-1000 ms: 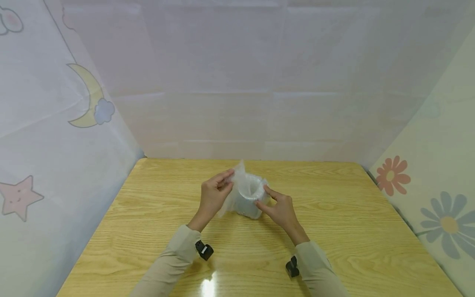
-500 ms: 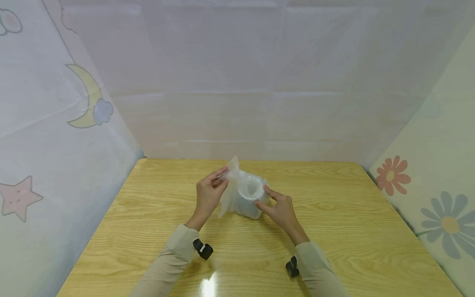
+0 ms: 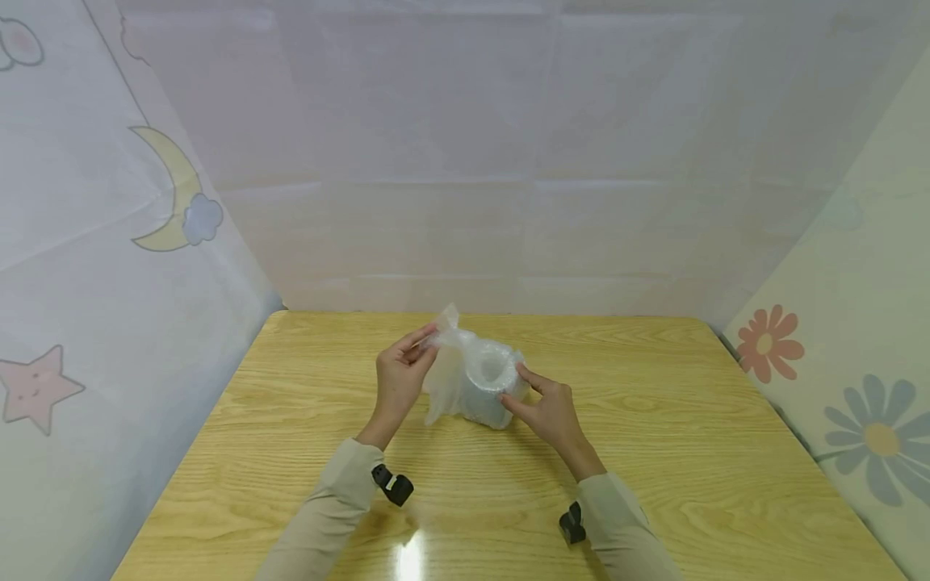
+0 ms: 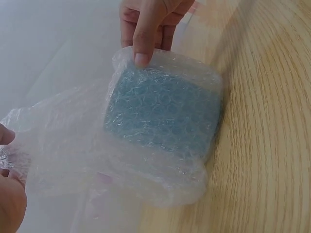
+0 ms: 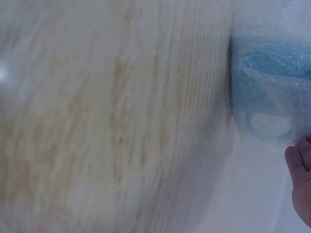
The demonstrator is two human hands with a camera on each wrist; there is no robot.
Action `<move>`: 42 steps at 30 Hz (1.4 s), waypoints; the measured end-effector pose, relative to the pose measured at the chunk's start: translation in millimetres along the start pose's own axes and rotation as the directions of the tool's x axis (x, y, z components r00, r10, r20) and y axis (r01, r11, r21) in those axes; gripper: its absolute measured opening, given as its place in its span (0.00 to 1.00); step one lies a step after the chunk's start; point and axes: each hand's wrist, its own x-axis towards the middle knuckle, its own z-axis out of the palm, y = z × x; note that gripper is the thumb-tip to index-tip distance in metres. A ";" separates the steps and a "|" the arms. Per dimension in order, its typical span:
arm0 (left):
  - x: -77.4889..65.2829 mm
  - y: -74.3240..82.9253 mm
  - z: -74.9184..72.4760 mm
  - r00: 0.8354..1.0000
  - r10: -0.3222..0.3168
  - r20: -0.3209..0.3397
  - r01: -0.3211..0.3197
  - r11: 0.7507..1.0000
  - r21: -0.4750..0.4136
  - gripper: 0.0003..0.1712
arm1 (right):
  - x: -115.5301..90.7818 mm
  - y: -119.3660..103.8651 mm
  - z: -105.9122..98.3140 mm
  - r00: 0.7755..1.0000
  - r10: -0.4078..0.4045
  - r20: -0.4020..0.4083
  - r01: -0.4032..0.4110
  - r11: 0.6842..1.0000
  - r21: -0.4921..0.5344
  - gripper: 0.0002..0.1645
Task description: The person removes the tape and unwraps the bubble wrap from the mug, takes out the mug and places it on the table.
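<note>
A blue cup-shaped object [image 4: 160, 107], wound in clear bubble wrap [image 4: 68, 141], stands on the wooden table in the middle of the head view. Its upper end shows a round hollow ringed by the wrap. My left hand [image 3: 401, 375] pinches the loose end of the wrap between thumb and fingers, holding it up and out to the left. On the other side, my right hand [image 3: 546, 403] grips the wrapped object near its top rim, thumb toward me and fingers behind. In the right wrist view, the blue side [image 5: 267, 87] shows through the layers. The wrap veils the object's details.
The wooden table [image 3: 654, 452] extends around both hands. Behind it hangs a pale sheet [image 3: 472, 161], with printed sheets at the left and right sides. A small black camera [image 3: 392, 484] sits at the left cuff and another camera [image 3: 572, 523] at the right cuff.
My left hand has moved left, drawing the loose end of the bubble wrap farther from the wrapped object. The right hand keeps its grip in the same place.
</note>
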 end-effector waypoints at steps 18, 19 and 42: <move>7.1 -34.2 -7.9 0.970 -0.192 -0.151 0.165 0.971 -0.173 0.17 | -0.2 -3.2 -0.2 1.000 0.015 0.001 -0.015 1.000 -0.011 0.37; 7.2 -34.3 -8.2 0.966 -0.207 -0.156 0.177 0.967 -0.185 0.18 | -0.2 -3.2 -0.2 1.000 0.015 0.000 -0.015 1.000 -0.013 0.37; 14.3 -38.3 -21.9 0.859 -0.451 -0.241 0.257 0.789 -0.558 0.10 | -1.0 -6.1 0.7 1.000 0.026 -0.006 -0.026 0.999 -0.018 0.37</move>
